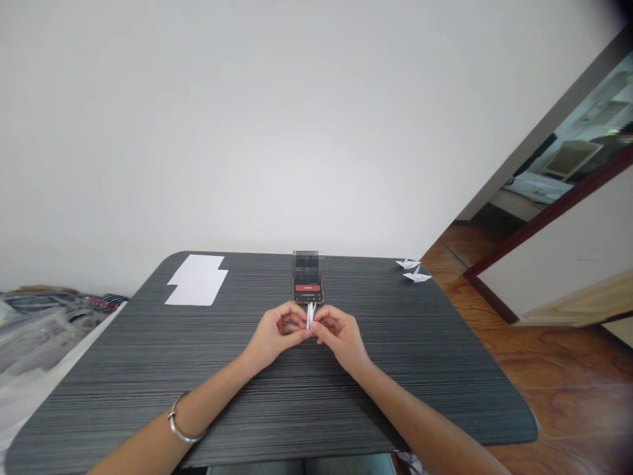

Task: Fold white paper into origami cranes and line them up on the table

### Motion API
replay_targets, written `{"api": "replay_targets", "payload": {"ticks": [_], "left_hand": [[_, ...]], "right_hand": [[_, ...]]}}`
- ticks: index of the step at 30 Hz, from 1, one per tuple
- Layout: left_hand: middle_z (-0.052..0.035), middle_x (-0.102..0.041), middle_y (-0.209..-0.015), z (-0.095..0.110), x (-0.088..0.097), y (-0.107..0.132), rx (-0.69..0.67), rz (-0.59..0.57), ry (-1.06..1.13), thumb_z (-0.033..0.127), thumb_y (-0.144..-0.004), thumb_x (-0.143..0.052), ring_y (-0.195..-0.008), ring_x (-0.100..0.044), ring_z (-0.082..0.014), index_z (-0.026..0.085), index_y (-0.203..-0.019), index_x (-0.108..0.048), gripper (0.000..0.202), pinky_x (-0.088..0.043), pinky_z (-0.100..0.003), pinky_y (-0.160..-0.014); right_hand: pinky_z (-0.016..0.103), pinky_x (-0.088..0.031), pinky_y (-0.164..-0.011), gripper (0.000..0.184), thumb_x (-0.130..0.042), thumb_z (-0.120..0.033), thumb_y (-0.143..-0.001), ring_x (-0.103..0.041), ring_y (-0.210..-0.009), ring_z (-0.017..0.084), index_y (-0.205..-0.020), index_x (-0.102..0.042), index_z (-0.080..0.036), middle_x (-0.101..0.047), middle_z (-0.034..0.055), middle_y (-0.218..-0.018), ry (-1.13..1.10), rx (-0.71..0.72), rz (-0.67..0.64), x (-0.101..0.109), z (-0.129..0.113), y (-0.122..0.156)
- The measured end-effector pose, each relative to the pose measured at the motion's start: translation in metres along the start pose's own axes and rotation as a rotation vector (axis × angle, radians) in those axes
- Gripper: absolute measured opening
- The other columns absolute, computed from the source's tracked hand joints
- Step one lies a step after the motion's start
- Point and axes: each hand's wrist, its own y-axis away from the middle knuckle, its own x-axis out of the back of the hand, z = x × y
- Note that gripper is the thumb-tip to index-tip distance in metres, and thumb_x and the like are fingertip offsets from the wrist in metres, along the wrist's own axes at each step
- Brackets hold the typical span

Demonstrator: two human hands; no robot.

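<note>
A narrow piece of folded white paper (310,315) stands upright between my two hands, over the middle of the dark table (277,409). My left hand (277,334) pinches it from the left with thumb and fingers. From the other side my right hand (341,334) grips the same paper, its thumb near the lower end. Both hands are closed, and their fingertips nearly meet around the paper. Just beyond the fingers lies a phone (307,290) with a lit screen and a red button.
Two folded paper cranes (417,277) sit at the table's far right corner. Overlapping white paper sheets (198,285) lie at the far left. A white wall (306,132) rises behind the table. Plastic-wrapped items (44,336) are heaped to the left; wooden floor (558,382) shows at right.
</note>
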Motion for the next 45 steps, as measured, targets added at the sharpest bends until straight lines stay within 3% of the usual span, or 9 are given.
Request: {"api": "replay_targets", "payload": {"ticks": [22, 31, 45], "left_hand": [[-0.0007, -0.057, -0.077, 0.0008, -0.0011, -0.0004, -0.011, 0.023, -0.03, 0.021, -0.067, -0.069, -0.07, -0.057, -0.0107, 0.012, -0.078, -0.057, 0.019, -0.048, -0.025, -0.068], [-0.0044, -0.061, -0.08, 0.0043, -0.0004, -0.0012, -0.043, 0.095, -0.149, 0.02, -0.065, -0.07, -0.07, -0.059, -0.013, 0.011, -0.076, -0.063, 0.016, -0.051, -0.026, -0.066], [-0.0057, -0.064, -0.082, 0.0052, 0.0008, -0.0008, -0.081, 0.134, -0.157, 0.02, -0.065, -0.07, -0.074, -0.062, -0.0157, 0.012, -0.075, -0.066, 0.014, -0.052, -0.031, -0.074]], "right_hand": [[0.021, -0.042, -0.047, 0.016, -0.062, -0.03, -0.072, -0.053, -0.056, 0.012, -0.071, -0.054, -0.017, -0.058, 0.0004, -0.066, 0.076, 0.015, 0.015, 0.0005, -0.0018, 0.0014], [0.02, -0.042, -0.046, 0.013, -0.061, -0.028, -0.072, -0.053, -0.057, 0.012, -0.071, -0.055, -0.017, -0.058, 0.0007, -0.066, 0.101, 0.032, 0.04, 0.0, -0.0025, 0.0006], [0.02, -0.042, -0.045, 0.011, -0.061, -0.028, -0.072, -0.052, -0.058, 0.012, -0.071, -0.055, -0.018, -0.056, 0.0, -0.066, 0.121, 0.077, 0.053, 0.0002, -0.002, 0.0002]]}}
